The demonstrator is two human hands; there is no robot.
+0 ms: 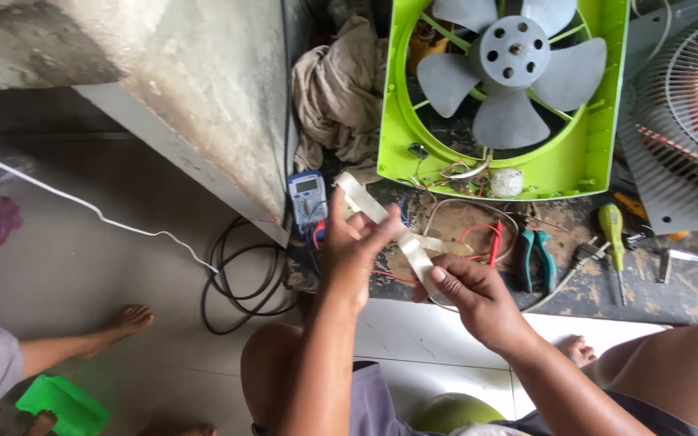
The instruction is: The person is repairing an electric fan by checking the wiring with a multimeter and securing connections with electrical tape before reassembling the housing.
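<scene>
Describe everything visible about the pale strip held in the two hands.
The pale strip is a whitish, slightly see-through band that looks like tape or thin plastic. It runs slantwise from upper left, near the blue multimeter, down to the right. The left hand pinches its upper part, the right hand its lower end, where it looks creased and folded. It hangs above the dirty work board, touching only the fingers.

A dark, stained work board [672, 295] lies on the pale tiled floor [82, 266] and carries a lime-green fan housing with a grey five-blade impeller [510, 77], a wire fan guard [688, 121], green-handled pliers [536, 258], a yellow-green screwdriver [612, 234], red probe leads [490, 238] and a crumpled beige rag [339, 93]. A blue multimeter [307, 198] rests at the board's left edge. Directly on the floor lie a coiled black cable [240, 282], a white cord [82, 202] and a green plastic container [62, 404].
</scene>
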